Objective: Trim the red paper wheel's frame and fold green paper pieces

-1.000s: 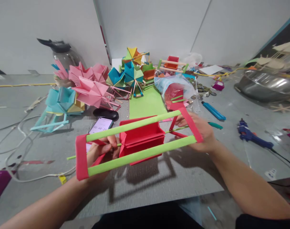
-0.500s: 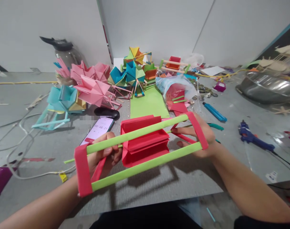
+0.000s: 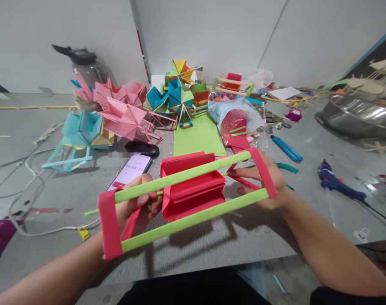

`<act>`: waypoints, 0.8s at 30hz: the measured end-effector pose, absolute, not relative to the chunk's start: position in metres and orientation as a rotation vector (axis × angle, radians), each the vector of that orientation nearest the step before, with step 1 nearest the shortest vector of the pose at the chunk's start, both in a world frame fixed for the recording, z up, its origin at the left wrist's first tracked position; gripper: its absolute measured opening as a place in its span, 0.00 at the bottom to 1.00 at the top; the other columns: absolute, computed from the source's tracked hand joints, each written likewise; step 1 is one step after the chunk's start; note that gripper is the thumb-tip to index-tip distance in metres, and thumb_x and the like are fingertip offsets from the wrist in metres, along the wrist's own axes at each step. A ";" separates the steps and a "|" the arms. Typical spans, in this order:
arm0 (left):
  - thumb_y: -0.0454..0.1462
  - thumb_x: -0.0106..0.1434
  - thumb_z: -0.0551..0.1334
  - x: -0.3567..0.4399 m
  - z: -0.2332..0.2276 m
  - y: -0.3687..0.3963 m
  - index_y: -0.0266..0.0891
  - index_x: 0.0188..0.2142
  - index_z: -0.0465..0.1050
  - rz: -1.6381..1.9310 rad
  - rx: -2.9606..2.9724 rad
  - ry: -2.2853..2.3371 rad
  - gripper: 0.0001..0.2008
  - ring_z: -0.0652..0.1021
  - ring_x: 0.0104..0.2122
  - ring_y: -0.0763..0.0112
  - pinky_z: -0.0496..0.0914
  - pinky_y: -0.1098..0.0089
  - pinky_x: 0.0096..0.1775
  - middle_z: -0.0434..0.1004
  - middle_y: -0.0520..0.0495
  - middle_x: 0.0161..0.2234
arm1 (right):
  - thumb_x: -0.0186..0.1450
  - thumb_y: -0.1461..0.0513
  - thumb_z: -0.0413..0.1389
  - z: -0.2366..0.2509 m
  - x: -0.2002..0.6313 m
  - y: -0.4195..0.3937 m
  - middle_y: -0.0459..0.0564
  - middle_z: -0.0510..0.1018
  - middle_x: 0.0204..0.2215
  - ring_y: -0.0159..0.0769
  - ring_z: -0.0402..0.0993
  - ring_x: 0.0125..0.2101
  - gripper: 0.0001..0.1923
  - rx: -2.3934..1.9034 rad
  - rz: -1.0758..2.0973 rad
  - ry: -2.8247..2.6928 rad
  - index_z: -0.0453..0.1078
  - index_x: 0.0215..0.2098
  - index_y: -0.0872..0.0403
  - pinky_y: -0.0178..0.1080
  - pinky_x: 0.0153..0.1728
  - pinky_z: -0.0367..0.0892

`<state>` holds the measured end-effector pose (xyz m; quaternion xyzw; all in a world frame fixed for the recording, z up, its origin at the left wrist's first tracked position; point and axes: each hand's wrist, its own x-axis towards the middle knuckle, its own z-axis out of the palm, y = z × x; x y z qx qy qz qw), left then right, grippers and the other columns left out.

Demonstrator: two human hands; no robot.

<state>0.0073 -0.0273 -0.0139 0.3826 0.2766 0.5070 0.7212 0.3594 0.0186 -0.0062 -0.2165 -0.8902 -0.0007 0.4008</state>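
Observation:
Between my hands, above the table's near side, is a paper water wheel model: a folded red paper wheel (image 3: 196, 203) inside a frame with red ends and green side strips (image 3: 193, 219). A thin green rod runs through the wheel and sticks out at the left. My left hand (image 3: 145, 203) is closed on the rod and the red end piece left of the wheel. My right hand (image 3: 269, 182) grips the frame's right end, its index finger at the red strip by the rod. The frame partly covers both hands.
A phone (image 3: 131, 169) showing a timer lies behind my left hand. Finished paper wheels in pink (image 3: 126, 118), light blue (image 3: 85, 131) and dark blue stand at the back. Green paper (image 3: 196, 137), a plastic bag (image 3: 234, 114), a blue cutter (image 3: 286, 148), a glue gun (image 3: 339, 182) and a metal bowl (image 3: 358, 114) lie around.
Almost nothing moves. The view shifts very slightly, and both hands keep hold of the paper model in nearly the same pose.

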 end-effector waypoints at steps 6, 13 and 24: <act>0.43 0.59 0.80 0.007 -0.015 -0.026 0.44 0.31 0.85 1.117 0.849 0.574 0.09 0.72 0.21 0.74 0.69 0.76 0.25 0.77 0.54 0.22 | 0.70 0.58 0.63 -0.007 0.360 0.018 0.56 0.81 0.56 0.52 0.79 0.53 0.20 -0.553 0.014 -2.248 0.80 0.60 0.47 0.54 0.54 0.78; 0.43 0.61 0.78 0.006 -0.015 -0.028 0.43 0.31 0.84 1.129 0.859 0.572 0.09 0.72 0.21 0.73 0.68 0.74 0.26 0.78 0.53 0.23 | 0.71 0.58 0.62 -0.004 0.361 0.016 0.56 0.81 0.54 0.52 0.80 0.52 0.18 -0.564 -0.017 -2.268 0.79 0.58 0.45 0.54 0.52 0.80; 0.44 0.61 0.78 0.006 -0.018 -0.030 0.43 0.31 0.82 1.144 0.838 0.592 0.10 0.73 0.22 0.73 0.68 0.73 0.27 0.77 0.54 0.23 | 0.72 0.57 0.60 -0.007 0.362 0.016 0.55 0.81 0.54 0.52 0.80 0.52 0.15 -0.605 -0.068 -2.267 0.80 0.55 0.45 0.54 0.51 0.81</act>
